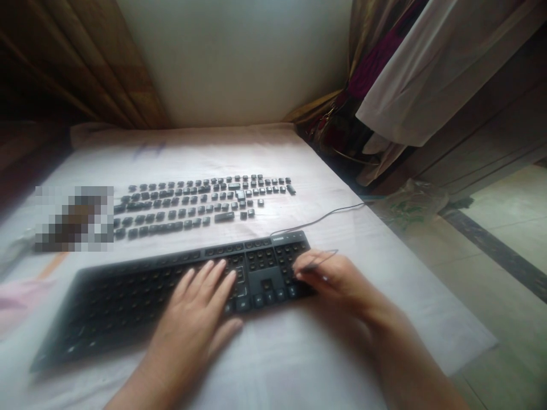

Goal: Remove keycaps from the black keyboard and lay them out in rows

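A black computer keyboard (128, 296) lies at a slant on the white cloth, with most of its keycaps off and a few still along the near edge. My left hand (199, 310) rests on its middle, fingers stretched out and holding nothing. Over the number pad at the right end, my right hand (337, 279) is closed on a thin dark tool (321, 260) whose exact kind I cannot make out. The fingertips hide the tool's working end. Behind the keyboard, loose black keycaps (224, 217) sit in several rows.
The keyboard's cable (325, 216) runs right over the table edge. A blurred-out patch (74, 219) and pink cloth (21, 304) are at the left of the white tablecloth (273, 364). Hanging clothes (410, 85) and a clear plastic bag (412, 202) are at the right.
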Demonstrator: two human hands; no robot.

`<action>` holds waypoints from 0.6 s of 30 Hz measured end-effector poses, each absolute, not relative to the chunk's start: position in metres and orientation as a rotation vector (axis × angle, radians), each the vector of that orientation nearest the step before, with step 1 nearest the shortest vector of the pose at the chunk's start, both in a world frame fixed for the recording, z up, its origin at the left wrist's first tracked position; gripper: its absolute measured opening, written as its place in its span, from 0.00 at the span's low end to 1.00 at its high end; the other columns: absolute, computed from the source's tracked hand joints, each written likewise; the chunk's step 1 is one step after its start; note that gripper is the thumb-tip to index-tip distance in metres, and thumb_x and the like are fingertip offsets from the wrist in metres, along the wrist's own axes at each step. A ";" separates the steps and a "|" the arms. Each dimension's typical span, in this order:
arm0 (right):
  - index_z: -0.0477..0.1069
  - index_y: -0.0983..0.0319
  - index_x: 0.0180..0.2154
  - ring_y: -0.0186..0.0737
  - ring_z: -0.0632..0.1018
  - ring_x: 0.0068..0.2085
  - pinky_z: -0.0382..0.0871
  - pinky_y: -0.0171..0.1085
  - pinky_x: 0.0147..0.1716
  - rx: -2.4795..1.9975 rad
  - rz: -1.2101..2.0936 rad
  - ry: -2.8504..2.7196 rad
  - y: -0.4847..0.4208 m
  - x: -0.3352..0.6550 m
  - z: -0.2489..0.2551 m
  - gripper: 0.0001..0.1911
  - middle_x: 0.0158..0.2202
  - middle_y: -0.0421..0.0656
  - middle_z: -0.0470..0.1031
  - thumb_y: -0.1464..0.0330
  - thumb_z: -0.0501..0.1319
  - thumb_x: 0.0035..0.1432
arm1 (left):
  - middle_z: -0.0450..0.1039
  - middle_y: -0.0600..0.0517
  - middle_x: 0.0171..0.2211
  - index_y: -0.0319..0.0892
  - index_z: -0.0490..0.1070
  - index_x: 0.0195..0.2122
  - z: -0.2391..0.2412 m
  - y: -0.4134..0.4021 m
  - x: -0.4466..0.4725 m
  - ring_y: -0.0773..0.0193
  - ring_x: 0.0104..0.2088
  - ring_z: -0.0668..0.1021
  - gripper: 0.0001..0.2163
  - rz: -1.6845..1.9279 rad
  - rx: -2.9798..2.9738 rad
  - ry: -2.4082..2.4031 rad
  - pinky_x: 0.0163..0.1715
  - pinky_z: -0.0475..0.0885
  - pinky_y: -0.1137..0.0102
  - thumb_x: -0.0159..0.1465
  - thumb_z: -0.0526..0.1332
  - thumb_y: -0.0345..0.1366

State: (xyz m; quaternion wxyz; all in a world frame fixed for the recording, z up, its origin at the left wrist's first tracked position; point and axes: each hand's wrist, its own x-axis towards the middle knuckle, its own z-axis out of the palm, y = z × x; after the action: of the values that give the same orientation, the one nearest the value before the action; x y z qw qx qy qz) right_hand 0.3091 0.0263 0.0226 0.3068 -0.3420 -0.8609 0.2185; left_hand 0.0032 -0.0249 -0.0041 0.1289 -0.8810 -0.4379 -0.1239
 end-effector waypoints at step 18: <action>0.72 0.60 0.35 0.36 0.79 0.31 0.73 0.32 0.31 -1.080 0.563 -2.158 0.021 0.308 0.022 0.07 0.31 0.42 0.79 0.69 0.56 0.66 | 0.66 0.37 0.62 0.37 0.67 0.61 -0.006 -0.026 0.010 0.44 0.61 0.69 0.25 -0.397 -2.522 -1.300 0.60 0.61 0.50 0.70 0.51 0.48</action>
State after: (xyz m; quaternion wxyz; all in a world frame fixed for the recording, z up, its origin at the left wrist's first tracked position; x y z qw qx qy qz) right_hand 0.3080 0.0210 0.0216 0.3259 -0.4119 -0.8234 0.2147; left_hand 0.0096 -0.0261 -0.0058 0.1378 -0.8720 -0.4492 -0.1373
